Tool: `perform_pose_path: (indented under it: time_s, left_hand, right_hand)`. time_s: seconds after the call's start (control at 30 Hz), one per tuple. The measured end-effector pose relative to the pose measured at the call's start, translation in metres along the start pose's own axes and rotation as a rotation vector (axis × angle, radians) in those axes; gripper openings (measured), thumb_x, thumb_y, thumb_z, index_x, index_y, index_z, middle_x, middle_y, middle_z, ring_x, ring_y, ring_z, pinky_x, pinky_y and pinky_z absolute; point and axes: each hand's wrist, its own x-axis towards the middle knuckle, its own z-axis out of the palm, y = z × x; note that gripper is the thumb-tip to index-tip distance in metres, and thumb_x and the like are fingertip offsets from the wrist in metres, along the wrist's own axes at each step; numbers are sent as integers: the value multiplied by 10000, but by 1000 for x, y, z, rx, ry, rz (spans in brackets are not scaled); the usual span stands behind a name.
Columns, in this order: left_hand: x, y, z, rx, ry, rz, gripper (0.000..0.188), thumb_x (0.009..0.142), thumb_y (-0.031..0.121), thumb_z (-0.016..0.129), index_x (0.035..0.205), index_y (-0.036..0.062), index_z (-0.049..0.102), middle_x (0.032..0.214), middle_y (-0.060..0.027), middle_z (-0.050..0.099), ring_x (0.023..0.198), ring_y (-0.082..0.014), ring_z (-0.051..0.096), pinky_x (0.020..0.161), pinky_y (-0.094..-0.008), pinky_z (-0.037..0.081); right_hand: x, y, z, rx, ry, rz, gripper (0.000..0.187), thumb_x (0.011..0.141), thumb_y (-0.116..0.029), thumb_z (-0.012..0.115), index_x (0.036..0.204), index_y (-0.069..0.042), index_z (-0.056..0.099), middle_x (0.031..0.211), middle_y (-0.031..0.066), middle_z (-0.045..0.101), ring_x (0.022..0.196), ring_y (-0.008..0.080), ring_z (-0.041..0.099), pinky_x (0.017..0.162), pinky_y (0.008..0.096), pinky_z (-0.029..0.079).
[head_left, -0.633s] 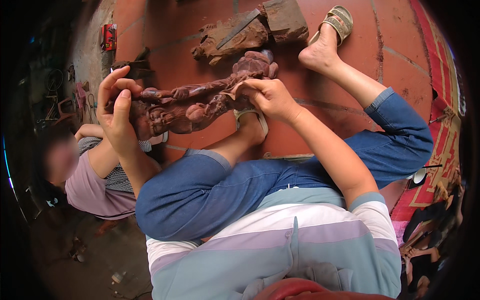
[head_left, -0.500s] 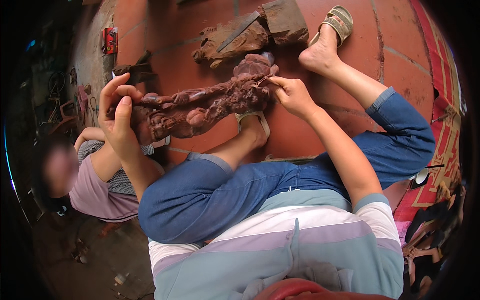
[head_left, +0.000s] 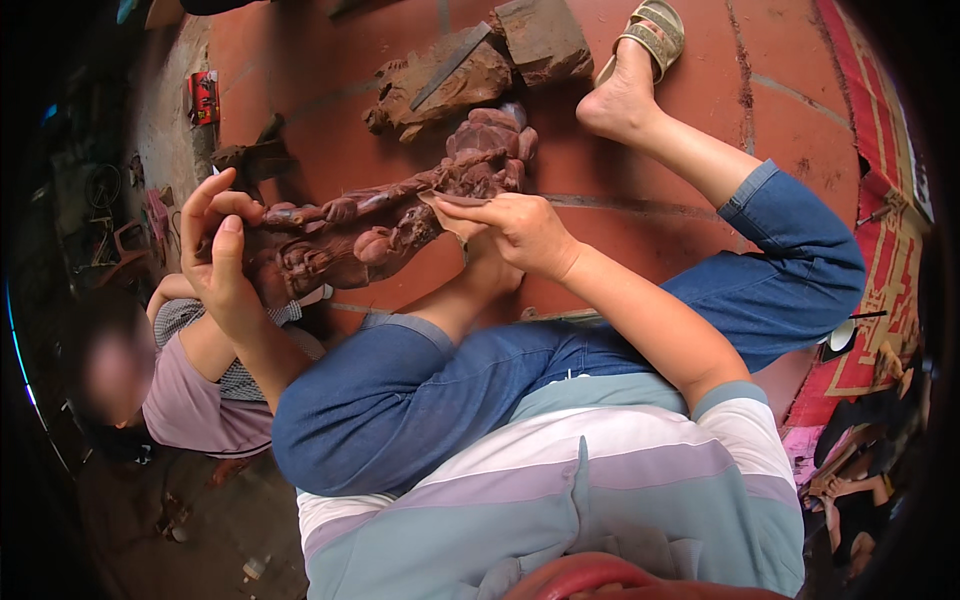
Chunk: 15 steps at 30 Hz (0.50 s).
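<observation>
A dark reddish-brown wood carving, shaped with figures and knobbly detail, lies slantwise across the space before my legs. Around its left end curl the fingers of my left hand, thumb toward me. My right hand pinches a folded tan-brown sheet, which looks like sandpaper, and presses it against the carving right of its middle. My right fingers and the sheet cover part of the carved surface there.
Beyond the carving, rough wood blocks rest on the red tile floor, with a flat grey metal bar on one. A red packet stands far left. Another person sits at my left. A red patterned mat lies right.
My right hand has moved left and slightly down along the carving with the folded sheet. The whole scene has shifted a little left in view. My left hand keeps its hold.
</observation>
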Motion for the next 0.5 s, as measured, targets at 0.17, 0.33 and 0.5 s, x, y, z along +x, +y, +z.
perform_pose_path:
  time_s: [0.17,0.33,0.5]
  left_hand:
    - [2,-4,6,37,-13,50,372,864,113,523,1205,-33,556,848,-60,588,812,-106,520,800,-245,403]
    - [-2,9,4,54,59,2,342,833,96,532,1154,-16,569,793,-28,581,747,-90,516,706,-218,403]
    - [3,6,10,-51,16,-55,319,827,88,549,1132,10,598,784,-20,587,742,-82,535,704,-211,425]
  right_hand:
    - [-38,49,-40,-67,-21,415,556,748,92,454,1237,-112,625,1203,153,630,1047,256,654,905,320,522]
    - [6,3,-22,136,140,109,424,843,-87,572,1256,-169,628,889,149,649,825,311,636,765,368,511]
    - [16,-24,-29,280,208,13,319,940,-126,558,1251,-106,622,1076,134,596,1019,256,585,881,333,460]
